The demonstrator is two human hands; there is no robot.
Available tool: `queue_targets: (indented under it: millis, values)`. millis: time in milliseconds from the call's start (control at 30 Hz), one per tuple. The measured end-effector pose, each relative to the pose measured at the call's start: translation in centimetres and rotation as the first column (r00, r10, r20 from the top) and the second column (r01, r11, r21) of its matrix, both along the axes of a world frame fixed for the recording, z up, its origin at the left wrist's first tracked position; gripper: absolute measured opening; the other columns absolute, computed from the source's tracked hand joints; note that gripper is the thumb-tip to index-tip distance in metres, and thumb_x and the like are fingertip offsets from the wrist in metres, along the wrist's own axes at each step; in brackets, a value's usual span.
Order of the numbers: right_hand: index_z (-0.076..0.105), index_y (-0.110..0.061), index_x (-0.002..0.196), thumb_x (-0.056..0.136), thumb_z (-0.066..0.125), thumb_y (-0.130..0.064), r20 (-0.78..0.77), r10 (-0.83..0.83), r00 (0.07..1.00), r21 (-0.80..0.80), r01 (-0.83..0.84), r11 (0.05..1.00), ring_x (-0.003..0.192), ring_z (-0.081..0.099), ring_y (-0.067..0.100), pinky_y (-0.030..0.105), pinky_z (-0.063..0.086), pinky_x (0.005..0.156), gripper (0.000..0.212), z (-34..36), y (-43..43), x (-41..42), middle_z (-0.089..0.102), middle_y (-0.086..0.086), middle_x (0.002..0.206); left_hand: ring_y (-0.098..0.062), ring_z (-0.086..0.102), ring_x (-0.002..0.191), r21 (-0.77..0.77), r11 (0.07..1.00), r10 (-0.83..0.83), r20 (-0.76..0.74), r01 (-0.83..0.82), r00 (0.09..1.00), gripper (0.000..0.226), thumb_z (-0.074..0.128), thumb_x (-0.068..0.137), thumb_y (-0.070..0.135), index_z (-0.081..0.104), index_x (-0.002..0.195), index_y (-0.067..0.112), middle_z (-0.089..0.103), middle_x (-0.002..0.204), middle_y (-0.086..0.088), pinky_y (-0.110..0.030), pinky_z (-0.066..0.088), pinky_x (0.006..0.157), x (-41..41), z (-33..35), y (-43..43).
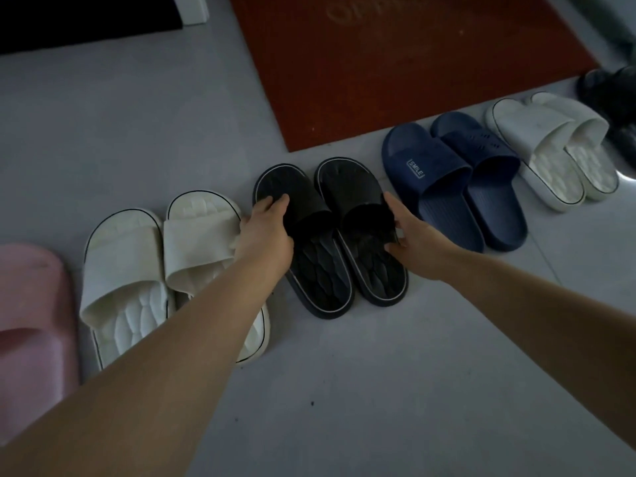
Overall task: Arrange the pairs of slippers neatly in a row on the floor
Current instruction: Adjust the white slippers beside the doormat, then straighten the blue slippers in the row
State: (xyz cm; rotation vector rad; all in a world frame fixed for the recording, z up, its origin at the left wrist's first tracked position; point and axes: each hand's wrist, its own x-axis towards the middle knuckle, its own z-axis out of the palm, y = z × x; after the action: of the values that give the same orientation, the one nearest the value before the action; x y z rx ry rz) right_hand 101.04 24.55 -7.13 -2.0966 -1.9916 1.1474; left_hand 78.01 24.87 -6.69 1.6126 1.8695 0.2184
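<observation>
A pair of black slippers lies side by side on the grey floor, the left one and the right one. My left hand grips the outer edge of the left black slipper's strap, thumb on top. My right hand grips the right black slipper's strap from its outer side. To the left lies a white pair, partly under my left forearm. Right of the black pair stand a navy pair and another white pair.
A pink slipper shows at the left edge. Dark footwear sits at the far right. A red-brown doormat lies behind the row. A dark panel is at the top left. Bare floor spreads in front.
</observation>
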Motion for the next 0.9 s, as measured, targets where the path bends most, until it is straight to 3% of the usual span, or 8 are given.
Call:
queue_targets:
  millis: [133,267,400,467,567,733,900]
  values:
    - [-0.005,-0.033,0.146,0.085,0.057,-0.007,0.025,0.026,0.999,-0.015,-0.025,1.000,0.104,0.054,0.021,0.025,0.038,0.083,0.091,0.0,-0.4,-0.6,0.045,0.008,0.141,-0.030,0.026,0.138,-0.025,0.998,-0.055,-0.017,0.055,0.998,0.068,0.047,0.087,0.002,0.020,0.145,0.023,0.017,0.155,-0.006,-0.040,0.028,0.113,-0.5,-0.1,0.1]
    - [-0.008,-0.022,0.147,0.086,0.052,-0.002,0.083,0.064,0.994,-0.063,-0.059,0.996,0.126,0.043,0.029,0.034,0.035,0.101,0.088,1.6,-0.5,-1.4,0.034,0.012,0.147,-0.026,0.022,0.141,-0.087,0.985,-0.147,0.063,0.152,0.987,0.071,0.052,0.088,0.006,0.012,0.146,0.018,0.013,0.156,-0.009,-0.032,0.021,0.114,-1.8,1.2,0.3]
    - [-0.007,-0.015,0.147,0.088,0.051,-0.004,0.132,0.022,0.991,-0.038,-0.017,0.999,0.142,0.018,0.026,0.032,0.021,0.112,0.084,5.0,-1.6,-2.2,0.008,0.009,0.157,-0.031,0.036,0.133,-0.121,0.979,-0.139,0.199,0.165,0.970,0.075,0.056,0.086,0.011,0.012,0.146,0.016,0.029,0.150,-0.015,-0.041,0.030,0.112,-4.0,3.6,-0.2]
    - [-0.005,-0.021,0.147,0.088,0.052,-0.010,0.161,0.005,0.987,-0.041,0.002,0.999,0.139,0.025,0.027,0.032,0.026,0.108,0.083,7.6,-2.8,-2.2,0.012,0.007,0.156,-0.034,0.046,0.125,-0.097,0.982,-0.129,0.269,0.160,0.955,0.069,0.060,0.083,0.010,0.024,0.143,0.013,0.041,0.141,-0.017,-0.045,0.038,0.107,-5.1,4.8,-0.8]
    - [0.002,-0.029,0.146,0.087,0.055,-0.018,0.151,0.052,0.987,-0.045,-0.046,0.998,0.129,0.041,0.026,0.033,0.035,0.098,0.080,12.2,-4.9,-1.6,0.022,0.004,0.152,-0.035,0.051,0.117,-0.061,0.992,-0.088,0.306,0.112,0.948,0.060,0.063,0.081,0.010,0.037,0.135,0.011,0.048,0.134,-0.018,-0.039,0.042,0.098,-6.2,6.3,-2.0]
    - [0.021,-0.031,0.142,0.085,0.059,-0.021,0.083,0.060,0.995,0.018,-0.062,0.998,0.115,0.052,0.016,0.033,0.045,0.093,0.069,14.4,-6.9,0.6,0.038,0.000,0.139,-0.031,0.044,0.127,-0.047,0.991,-0.101,0.345,0.125,0.933,0.076,0.066,0.081,0.015,0.024,0.143,0.016,0.038,0.145,-0.013,-0.042,0.038,0.106,-5.8,6.6,-2.5]
    - [0.022,-0.025,0.143,0.087,0.059,-0.020,0.134,0.119,0.984,-0.090,-0.107,0.990,0.126,0.043,0.020,0.033,0.039,0.102,0.067,10.1,-7.3,6.8,0.031,0.005,0.146,-0.020,0.041,0.128,0.017,0.981,-0.187,0.311,0.192,0.932,0.075,0.064,0.083,0.022,0.020,0.144,0.024,0.038,0.144,-0.004,-0.027,0.033,0.099,-1.4,5.9,-2.2]
